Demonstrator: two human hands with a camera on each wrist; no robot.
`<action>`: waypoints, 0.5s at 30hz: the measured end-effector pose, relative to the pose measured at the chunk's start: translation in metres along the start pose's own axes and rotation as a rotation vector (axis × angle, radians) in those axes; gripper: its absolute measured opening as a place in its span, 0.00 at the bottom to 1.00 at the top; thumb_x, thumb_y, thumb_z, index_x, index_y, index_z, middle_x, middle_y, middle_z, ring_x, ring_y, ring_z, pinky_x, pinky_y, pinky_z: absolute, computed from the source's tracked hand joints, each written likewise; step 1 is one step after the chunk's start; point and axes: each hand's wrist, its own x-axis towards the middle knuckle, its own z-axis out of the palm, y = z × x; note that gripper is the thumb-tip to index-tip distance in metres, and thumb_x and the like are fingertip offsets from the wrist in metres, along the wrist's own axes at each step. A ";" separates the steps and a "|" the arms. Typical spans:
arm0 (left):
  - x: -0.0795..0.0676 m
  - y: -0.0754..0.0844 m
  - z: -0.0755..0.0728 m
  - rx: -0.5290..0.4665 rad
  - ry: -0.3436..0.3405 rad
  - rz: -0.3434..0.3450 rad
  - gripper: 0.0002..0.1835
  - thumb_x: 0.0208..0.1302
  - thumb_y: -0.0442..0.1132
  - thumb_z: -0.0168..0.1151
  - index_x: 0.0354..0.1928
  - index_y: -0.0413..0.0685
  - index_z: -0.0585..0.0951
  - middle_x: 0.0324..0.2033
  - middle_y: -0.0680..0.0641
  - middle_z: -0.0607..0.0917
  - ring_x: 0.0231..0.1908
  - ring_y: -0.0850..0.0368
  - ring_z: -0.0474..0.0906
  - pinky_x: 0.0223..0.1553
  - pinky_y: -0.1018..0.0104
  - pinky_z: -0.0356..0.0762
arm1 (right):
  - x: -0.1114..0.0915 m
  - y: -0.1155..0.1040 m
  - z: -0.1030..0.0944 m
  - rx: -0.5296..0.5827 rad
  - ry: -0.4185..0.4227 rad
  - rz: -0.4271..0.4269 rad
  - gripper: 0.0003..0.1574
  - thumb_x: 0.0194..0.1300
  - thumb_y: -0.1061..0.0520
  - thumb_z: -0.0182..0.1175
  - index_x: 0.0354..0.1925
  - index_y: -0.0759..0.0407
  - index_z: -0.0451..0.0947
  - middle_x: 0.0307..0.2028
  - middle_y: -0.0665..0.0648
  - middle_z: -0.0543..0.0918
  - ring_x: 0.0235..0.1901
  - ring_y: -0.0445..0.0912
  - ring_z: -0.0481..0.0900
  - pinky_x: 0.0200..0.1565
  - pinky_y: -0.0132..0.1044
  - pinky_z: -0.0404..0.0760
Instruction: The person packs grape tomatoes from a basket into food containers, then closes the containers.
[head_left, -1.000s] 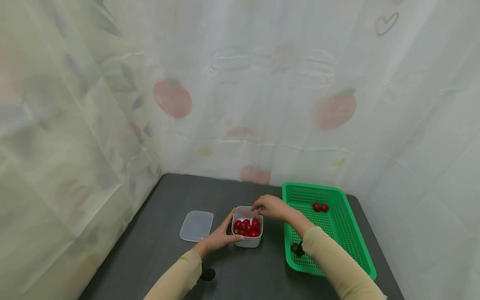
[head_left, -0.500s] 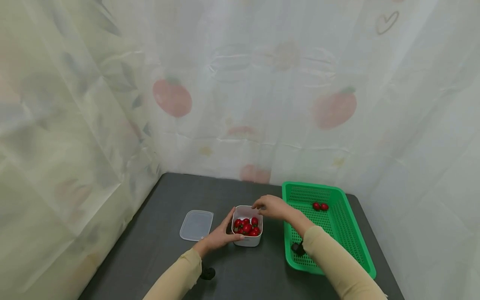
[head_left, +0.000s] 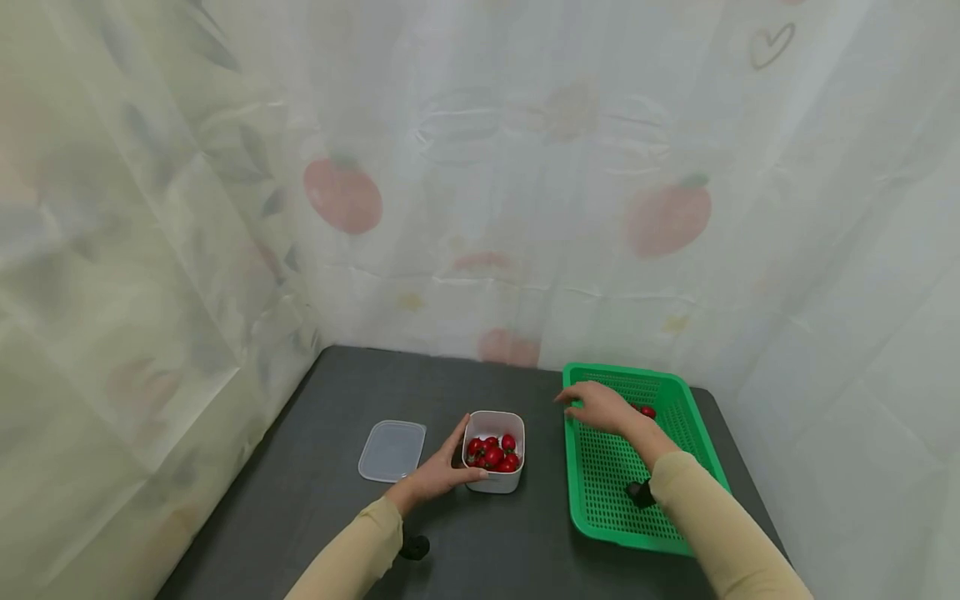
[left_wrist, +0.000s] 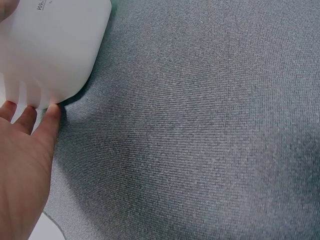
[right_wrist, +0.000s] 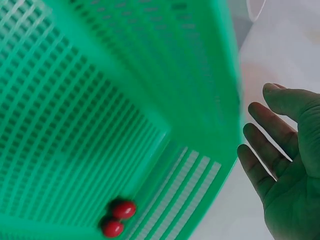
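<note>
My left hand (head_left: 437, 475) holds a white square plastic container (head_left: 497, 482), with the thumb on its near side and the fingers round its left side. Several red cherry tomatoes (head_left: 493, 457) lie inside. In the left wrist view, fingertips touch the container's wall (left_wrist: 50, 55) low down. My right hand (head_left: 603, 408) is above the left rim of a green perforated basket (head_left: 592, 533), with nothing in its fingers. Two cherry tomatoes (right_wrist: 123, 209) lie in the basket's far corner, partly covered by that hand in the head view.
A clear flat lid (head_left: 392, 451) lies on the dark table (head_left: 450, 383) left of the container. Pale printed curtains (head_left: 480, 192) hang behind and along both sides. A black wrist device (head_left: 640, 493) sits on the right wrist.
My right hand has moved from over the container rightward to the basket's left rim. A tomato in the container has shifted slightly. The left hand keeps its hold.
</note>
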 end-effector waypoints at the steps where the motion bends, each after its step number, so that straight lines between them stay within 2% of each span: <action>1: 0.000 0.000 0.000 0.005 0.000 -0.002 0.59 0.66 0.49 0.72 0.82 0.69 0.37 0.80 0.42 0.45 0.76 0.37 0.49 0.70 0.40 0.58 | -0.003 0.005 -0.002 0.001 0.000 0.010 0.19 0.75 0.58 0.61 0.62 0.55 0.81 0.58 0.56 0.83 0.58 0.56 0.79 0.56 0.54 0.77; 5: 0.000 -0.002 -0.001 0.012 -0.004 0.002 0.60 0.65 0.49 0.72 0.83 0.65 0.36 0.80 0.41 0.45 0.76 0.37 0.49 0.70 0.39 0.59 | -0.013 0.022 -0.011 -0.002 0.004 0.028 0.20 0.76 0.58 0.60 0.63 0.58 0.80 0.59 0.59 0.82 0.61 0.59 0.77 0.57 0.56 0.77; 12: 0.000 -0.004 0.000 0.007 -0.003 -0.003 0.59 0.65 0.50 0.72 0.82 0.68 0.37 0.80 0.42 0.46 0.76 0.38 0.49 0.70 0.41 0.59 | -0.030 0.041 -0.023 -0.017 0.034 0.083 0.21 0.75 0.60 0.59 0.63 0.62 0.79 0.60 0.64 0.80 0.61 0.63 0.76 0.56 0.60 0.76; 15: 0.000 -0.003 0.000 0.006 -0.007 0.011 0.59 0.66 0.49 0.72 0.83 0.66 0.37 0.80 0.41 0.46 0.76 0.37 0.49 0.70 0.39 0.58 | -0.036 0.048 -0.024 -0.029 0.045 0.111 0.22 0.75 0.60 0.59 0.64 0.64 0.78 0.61 0.67 0.79 0.62 0.65 0.74 0.57 0.61 0.75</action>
